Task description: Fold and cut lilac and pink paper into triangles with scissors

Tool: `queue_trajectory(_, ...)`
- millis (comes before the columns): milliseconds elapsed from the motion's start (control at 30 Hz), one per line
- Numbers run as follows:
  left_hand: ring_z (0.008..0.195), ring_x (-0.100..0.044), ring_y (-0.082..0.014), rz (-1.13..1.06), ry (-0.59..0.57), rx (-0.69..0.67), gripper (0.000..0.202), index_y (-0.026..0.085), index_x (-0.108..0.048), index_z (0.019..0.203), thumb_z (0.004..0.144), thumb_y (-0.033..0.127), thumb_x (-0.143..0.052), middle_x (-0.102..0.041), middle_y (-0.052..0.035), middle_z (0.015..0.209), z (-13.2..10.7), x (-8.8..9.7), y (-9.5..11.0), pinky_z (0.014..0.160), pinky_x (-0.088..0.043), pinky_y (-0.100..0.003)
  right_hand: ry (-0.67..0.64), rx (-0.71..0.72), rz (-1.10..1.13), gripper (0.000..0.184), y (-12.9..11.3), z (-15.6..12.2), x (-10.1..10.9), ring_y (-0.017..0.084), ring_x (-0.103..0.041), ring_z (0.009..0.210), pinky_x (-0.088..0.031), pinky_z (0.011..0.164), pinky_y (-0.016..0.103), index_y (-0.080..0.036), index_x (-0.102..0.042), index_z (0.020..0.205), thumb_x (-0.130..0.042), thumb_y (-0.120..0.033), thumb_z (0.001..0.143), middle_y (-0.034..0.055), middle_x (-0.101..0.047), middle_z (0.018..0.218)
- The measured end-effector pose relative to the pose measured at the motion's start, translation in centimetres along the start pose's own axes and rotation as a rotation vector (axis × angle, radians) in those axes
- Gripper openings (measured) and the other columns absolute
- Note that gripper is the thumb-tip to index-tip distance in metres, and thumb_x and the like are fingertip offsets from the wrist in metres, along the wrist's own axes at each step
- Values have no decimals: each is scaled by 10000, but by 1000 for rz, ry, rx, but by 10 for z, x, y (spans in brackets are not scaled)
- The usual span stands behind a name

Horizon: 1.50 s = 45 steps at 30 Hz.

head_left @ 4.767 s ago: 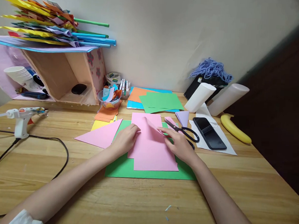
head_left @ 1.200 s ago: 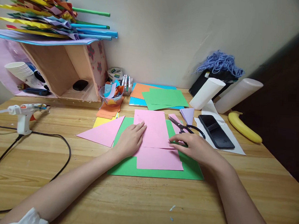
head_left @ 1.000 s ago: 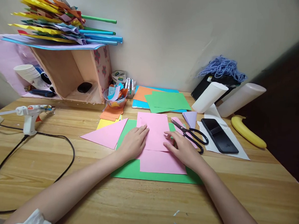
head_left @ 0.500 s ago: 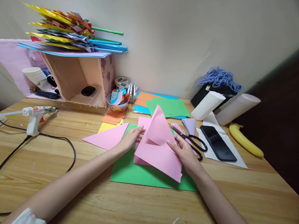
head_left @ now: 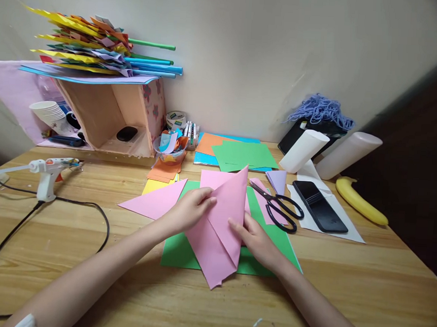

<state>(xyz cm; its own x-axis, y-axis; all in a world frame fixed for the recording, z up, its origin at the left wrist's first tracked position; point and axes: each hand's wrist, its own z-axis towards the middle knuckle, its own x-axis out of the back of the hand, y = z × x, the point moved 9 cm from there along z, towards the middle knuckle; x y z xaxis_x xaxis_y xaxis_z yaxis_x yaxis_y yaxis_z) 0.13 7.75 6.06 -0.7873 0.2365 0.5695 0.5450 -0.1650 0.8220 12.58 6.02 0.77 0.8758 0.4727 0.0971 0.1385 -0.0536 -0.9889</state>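
Observation:
A folded sheet of pink paper is held up between my two hands, its narrow tip pointing up and to the right. My left hand pinches its left edge. On the right side my right hand grips it, thumb on the front and fingers behind. Beneath lies a green sheet, with another pink piece partly hidden behind the folded one. To the left rests a pink triangle. Black-handled scissors lie to the right, partly over a pink scrap.
A glue gun with a looping cord stands at left, near an open box topped with paper crafts. A tub of scraps and coloured sheets sit at the back. At right are a phone, paper rolls and a banana.
The pink paper has turned clockwise, its tip now further right and its lower end further left and nearer me. My left hand has closed on its left edge.

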Motion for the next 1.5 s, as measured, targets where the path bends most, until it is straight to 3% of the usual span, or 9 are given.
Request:
queue_trajectory(100, 616, -387, -116, 58, -89, -56, 251, 179, -371, 638, 854, 304, -389, -415, 28, 630, -3, -1, 9, 552, -288, -229, 15, -41, 85, 343, 0, 3, 13, 114, -542, 460, -451, 393, 218, -209, -500, 1027, -491, -481, 818, -30, -568, 627)
queue_trajectory(200, 621, -411, -120, 113, -258, -77, 247, 167, -447, 670, 855, 324, -399, -455, 19, 644, -8, -9, 13, 567, -304, -235, 60, -30, 96, 299, -3, 5, 27, 51, -364, 295, -277, 273, 156, -187, -492, 867, -566, -463, 778, -87, -442, 452)
queue_trajectory(367, 846, -518, -164, 104, -351, -55, 254, 178, -541, 1031, 862, 313, -408, -600, -45, 973, -14, -6, 12, 710, -377, -252, 27, -54, 60, 296, 0, 5, 23, 44, -359, 282, -248, 261, 146, -173, -489, 803, -635, -422, 736, -77, -473, 423)
queue_trajectory(433, 870, -525, -172, 158, -342, -58, 268, 188, -543, 1061, 868, 312, -403, -606, -54, 1005, -15, -4, 12, 713, -377, -254, 25, -50, 56, 286, 0, 3, 16, 47, -375, 282, -269, 264, 149, -174, -485, 796, -638, -409, 738, -72, -488, 423)
queue_trajectory(667, 607, -471, -133, 432, -211, -87, 269, 165, -546, 747, 885, 328, -383, -578, -19, 689, -15, -7, 20, 535, -263, -228, 13, -3, 139, 280, 0, -2, -5, 70, -490, 401, -419, 354, 176, -169, -499, 801, -658, -388, 727, -47, -532, 543)
queue_trajectory(800, 560, -416, -114, 408, -217, -104, 282, 162, -497, 690, 895, 309, -372, -522, 0, 626, -17, -9, 22, 513, -219, -226, 21, 27, 180, 275, -5, 0, 5, 92, -538, 434, -472, 417, 207, -173, -507, 786, -558, -443, 798, -36, -547, 538)
queue_trajectory(1000, 562, -381, -103, 290, -263, -131, 289, 162, -440, 654, 899, 297, -366, -466, 20, 608, -14, -12, 20, 527, -241, -217, 33, 55, 186, 301, -12, 4, 22, 86, -532, 407, -473, 388, 206, -168, -525, 688, -564, -448, 792, -36, -543, 535)
queue_trajectory(1367, 577, -416, -119, 315, -246, -7, 340, 169, -446, 661, 883, 417, -373, -507, 4, 638, -11, -26, 0, 536, -257, -236, 155, -61, 214, 368, 6, 10, 20, 71, -519, 357, -450, 348, 180, -158, -510, 605, -594, -489, 743, -25, -568, 496)
queue_trajectory(1500, 571, -408, -120, 338, -225, 12, 327, 174, -414, 638, 882, 388, -375, -484, 8, 617, -9, -28, -4, 531, -255, -235, 98, -93, 227, 342, 8, 10, 14, 80, -537, 379, -463, 384, 185, -161, -519, 677, -606, -488, 730, -35, -571, 481)
